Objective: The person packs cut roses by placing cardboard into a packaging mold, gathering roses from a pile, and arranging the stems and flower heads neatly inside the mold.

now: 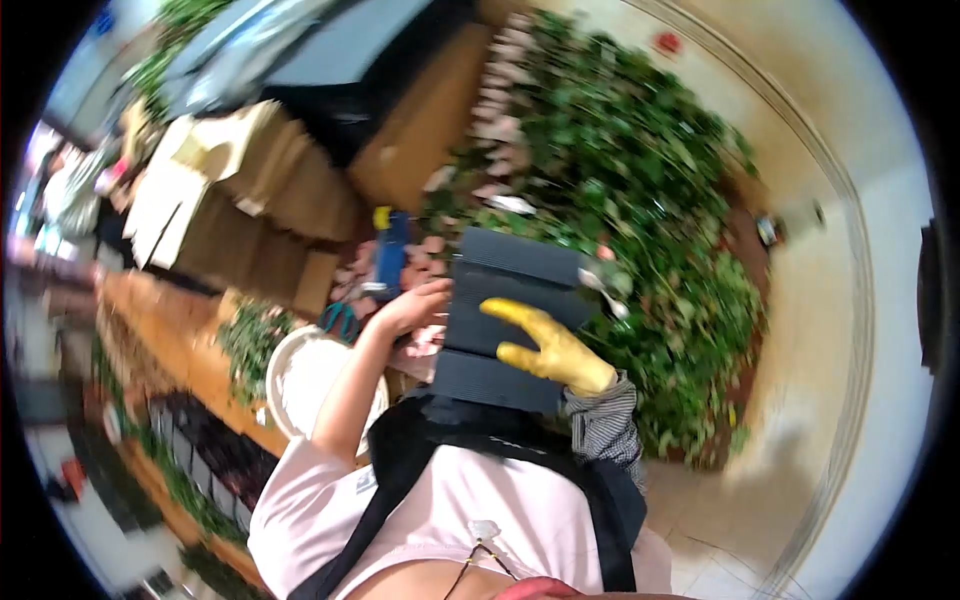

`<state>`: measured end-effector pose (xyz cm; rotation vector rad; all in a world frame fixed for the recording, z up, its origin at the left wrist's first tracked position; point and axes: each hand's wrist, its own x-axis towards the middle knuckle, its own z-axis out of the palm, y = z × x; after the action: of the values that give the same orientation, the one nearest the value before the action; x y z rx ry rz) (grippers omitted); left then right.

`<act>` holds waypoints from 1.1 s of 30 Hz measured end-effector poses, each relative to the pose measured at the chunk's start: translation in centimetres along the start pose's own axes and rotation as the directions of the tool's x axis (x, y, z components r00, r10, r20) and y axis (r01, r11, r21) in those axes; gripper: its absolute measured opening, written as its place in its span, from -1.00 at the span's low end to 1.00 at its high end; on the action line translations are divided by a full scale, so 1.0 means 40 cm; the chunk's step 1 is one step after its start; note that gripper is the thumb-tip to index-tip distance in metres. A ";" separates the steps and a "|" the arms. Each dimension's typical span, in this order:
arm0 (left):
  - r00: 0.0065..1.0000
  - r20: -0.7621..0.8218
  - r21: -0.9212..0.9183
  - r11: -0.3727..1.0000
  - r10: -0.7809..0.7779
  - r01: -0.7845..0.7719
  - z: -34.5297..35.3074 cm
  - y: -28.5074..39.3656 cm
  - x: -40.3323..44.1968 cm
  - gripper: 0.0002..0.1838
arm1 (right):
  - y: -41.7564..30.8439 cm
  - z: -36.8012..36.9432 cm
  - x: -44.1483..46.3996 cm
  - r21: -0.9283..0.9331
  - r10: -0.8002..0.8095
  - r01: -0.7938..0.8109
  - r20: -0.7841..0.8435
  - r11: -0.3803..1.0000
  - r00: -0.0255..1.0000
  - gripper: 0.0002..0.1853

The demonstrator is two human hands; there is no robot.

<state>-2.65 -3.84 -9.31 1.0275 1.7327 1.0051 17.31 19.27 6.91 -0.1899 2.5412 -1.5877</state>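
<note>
A dark grey ribbed sheet [495, 318], folded in sections, lies in front of my body. My left hand [415, 308] is bare and touches or nears the sheet's left edge, its fingers extended. Over the right part of the sheet is my right hand [545, 350] in a yellow glove, thumb and fingers apart, with nothing visible in it. Left of the sheet are a blue object with a yellow end [390, 250], pink pieces [352, 272] and teal-handled scissors [340, 322].
A large heap of leafy green stems [640, 180] fills the bench beyond and to the right. Cardboard boxes [235, 200] stand at the left, with a white bucket [290, 380] by my left forearm. A wall [800, 290] bounds the right side.
</note>
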 end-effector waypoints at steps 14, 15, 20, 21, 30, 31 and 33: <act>0.384 -0.922 0.262 0.664 -0.040 0.700 -0.227 -0.324 -0.305 -0.39 | 0.164 0.124 0.196 -0.913 0.299 -0.123 0.000 0.390 0.954 -0.28; 0.369 -0.929 0.276 0.598 -0.035 0.752 -0.213 -0.330 -0.292 -0.35 | 0.165 0.129 0.192 -0.897 0.263 -0.128 -0.013 0.424 0.965 -0.28; 0.330 -0.938 0.257 0.424 -0.107 0.868 -0.215 -0.343 -0.270 -0.23 | 0.181 0.133 0.178 -0.866 0.209 -0.141 -0.043 0.481 0.977 -0.27; 0.322 -0.943 0.247 0.469 -0.085 0.848 -0.217 -0.342 -0.278 -0.24 | 0.177 0.133 0.179 -0.862 0.212 -0.142 -0.042 0.487 0.976 -0.28; 0.912 -0.367 -0.744 0.646 -0.184 -0.169 -0.168 -0.055 -0.361 0.22 | 0.189 0.140 0.176 -0.827 0.137 -0.164 -0.107 0.537 0.985 -0.33; 0.969 -0.228 -0.797 0.590 -0.093 -0.131 -0.145 -0.074 -0.349 0.12 | 0.206 0.150 0.174 -0.870 0.145 -0.178 -0.125 0.460 0.982 -0.42; 0.978 -0.092 -0.826 0.563 -0.188 0.031 -0.081 0.028 -0.264 -0.28 | 0.205 0.175 0.195 -0.905 0.258 -0.218 -0.126 0.366 0.958 -0.51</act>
<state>-2.36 -13.82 -4.49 0.2042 1.1592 1.6300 10.65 15.26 -3.90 0.0640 2.9088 0.1016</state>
